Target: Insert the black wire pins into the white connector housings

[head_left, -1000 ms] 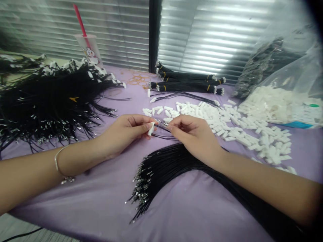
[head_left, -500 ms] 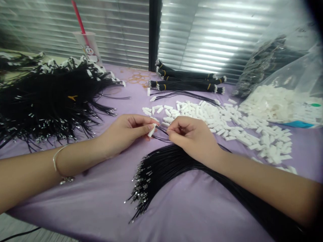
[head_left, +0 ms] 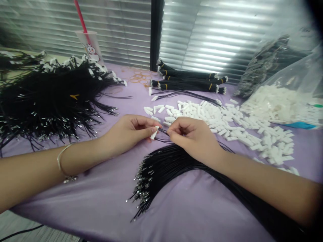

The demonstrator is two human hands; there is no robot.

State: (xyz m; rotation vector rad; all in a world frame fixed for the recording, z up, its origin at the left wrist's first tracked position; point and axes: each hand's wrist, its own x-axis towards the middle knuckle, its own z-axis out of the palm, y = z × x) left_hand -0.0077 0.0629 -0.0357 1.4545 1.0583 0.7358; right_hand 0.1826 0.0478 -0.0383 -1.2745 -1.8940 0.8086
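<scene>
One small white piece (head_left: pixel 154 133) is pinched between thumb and fingers of the left hand (head_left: pixel 131 129), over the middle of the bench (head_left: pixel 189 201). It looks light, stiff and smooth, perhaps slippery; its long sides seem the best grip. Just beside it, the right hand (head_left: pixel 195 136) pinches thin black wires (head_left: pixel 165 132), likely light and flexible, too overlapped to count. The hands are near but apart. One loose wire bundle (head_left: pixel 174 158) fans toward the near edge. Beyond lies one heap of white pieces (head_left: pixel 209 114), too many to count. Toward the left edge lies one large wire pile (head_left: pixel 50 90); by the far edge, at least three banded bundles (head_left: pixel 188 86) and one cup (head_left: pixel 92 47); at the far right corner, two clear bags (head_left: pixel 275 104).
</scene>
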